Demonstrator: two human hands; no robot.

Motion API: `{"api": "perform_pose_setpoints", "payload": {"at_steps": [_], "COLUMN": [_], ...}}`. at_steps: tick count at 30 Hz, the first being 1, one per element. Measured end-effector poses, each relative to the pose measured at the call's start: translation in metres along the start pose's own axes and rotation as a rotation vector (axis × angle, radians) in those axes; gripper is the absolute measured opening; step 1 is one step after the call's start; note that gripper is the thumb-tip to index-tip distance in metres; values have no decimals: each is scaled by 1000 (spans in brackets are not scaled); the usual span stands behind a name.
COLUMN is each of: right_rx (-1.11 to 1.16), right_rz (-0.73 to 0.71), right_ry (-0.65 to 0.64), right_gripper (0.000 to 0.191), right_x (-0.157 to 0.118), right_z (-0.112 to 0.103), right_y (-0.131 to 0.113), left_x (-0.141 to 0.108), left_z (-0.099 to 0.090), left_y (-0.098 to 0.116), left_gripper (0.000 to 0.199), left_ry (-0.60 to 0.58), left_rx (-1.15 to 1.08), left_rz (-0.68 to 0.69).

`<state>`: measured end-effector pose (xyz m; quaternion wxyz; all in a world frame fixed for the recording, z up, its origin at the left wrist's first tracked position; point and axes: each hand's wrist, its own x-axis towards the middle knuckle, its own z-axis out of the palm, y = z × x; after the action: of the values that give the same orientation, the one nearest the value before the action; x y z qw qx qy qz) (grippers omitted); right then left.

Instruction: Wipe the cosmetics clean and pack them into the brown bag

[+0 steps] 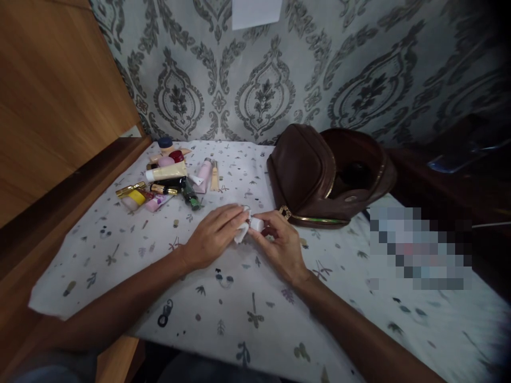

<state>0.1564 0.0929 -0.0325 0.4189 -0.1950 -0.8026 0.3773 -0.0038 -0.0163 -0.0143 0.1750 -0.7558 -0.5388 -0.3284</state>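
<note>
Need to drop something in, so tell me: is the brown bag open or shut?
The bag is open: its zipper edges stand apart, and the dark inside shows between them.

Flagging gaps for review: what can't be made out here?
All in the head view:
- White item: partly hidden by left hand and right hand.
- Brown bag: contents lost in shadow.
- Pixelated patch: masks what's beneath.
- Cream tube: print too small.
- White sheet: top edge cuts it.
</note>
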Motion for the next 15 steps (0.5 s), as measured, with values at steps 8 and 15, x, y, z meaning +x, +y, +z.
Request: {"api": "perform_pose_setpoints", "payload": {"at_steps": [8, 15], "right_rx": [61, 145], "right_rz": [55, 53], "right_ry": [0, 7], "right_gripper": [24, 26], "right_x": [-2, -1], "right_z": [2, 3], "right_y": [4, 4], "left_x": [-2, -12], "left_z": [3, 7], "left_y": [-3, -31], "left_gripper": [38, 34], "left_ry": [-56, -60], "left_rx": [71, -55], "left_rz": [-34, -241]}}
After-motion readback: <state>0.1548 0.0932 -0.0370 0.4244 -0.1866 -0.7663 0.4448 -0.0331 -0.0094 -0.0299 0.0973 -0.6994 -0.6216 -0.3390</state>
